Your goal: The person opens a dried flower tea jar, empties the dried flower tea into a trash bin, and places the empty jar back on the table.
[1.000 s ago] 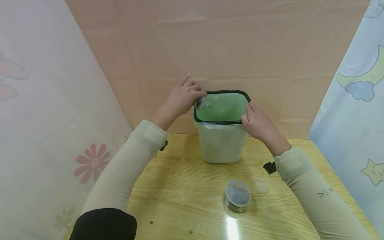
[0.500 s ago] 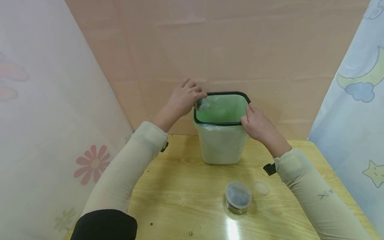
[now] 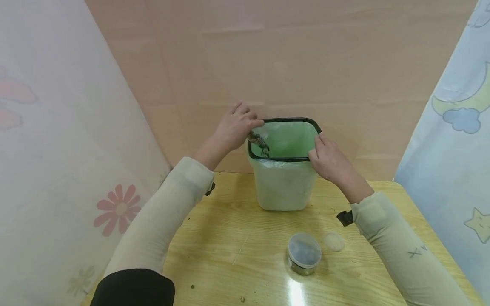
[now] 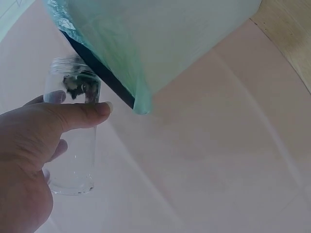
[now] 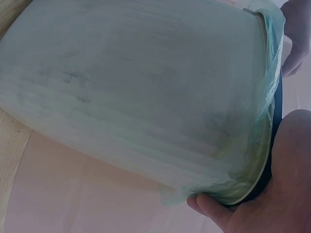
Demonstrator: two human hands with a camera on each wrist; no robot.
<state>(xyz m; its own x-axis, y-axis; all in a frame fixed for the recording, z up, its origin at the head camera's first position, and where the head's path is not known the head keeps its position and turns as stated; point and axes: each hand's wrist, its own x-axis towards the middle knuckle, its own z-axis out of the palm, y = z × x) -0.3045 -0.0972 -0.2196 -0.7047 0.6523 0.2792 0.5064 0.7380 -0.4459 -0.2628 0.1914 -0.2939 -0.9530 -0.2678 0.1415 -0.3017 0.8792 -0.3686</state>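
Observation:
My left hand (image 3: pixel 236 127) grips a clear jar (image 4: pixel 73 160) tipped over the left rim of a white trash bin (image 3: pixel 283 187). Dark bits (image 3: pixel 264 146) spill from the jar's mouth into the bin; in the left wrist view they gather near its threaded neck. A green bag (image 3: pixel 291 136) lines the bin and folds over the outside under a black rim frame (image 3: pixel 292 119). My right hand (image 3: pixel 330 157) holds the bin's right rim, fingers curled over the frame and bag, as the right wrist view also shows.
On the wooden table (image 3: pixel 214 242), in front of the bin, stands a round lidded container (image 3: pixel 304 250) with a thin clear disc (image 3: pixel 334 241) beside it. A few small crumbs lie near the front. A tan backdrop (image 3: pixel 206 63) rises close behind the bin.
The dark bits, earlier inside the jar, now slide out of its mouth into the bin. The left hand has dipped slightly; the right hand keeps its hold on the rim.

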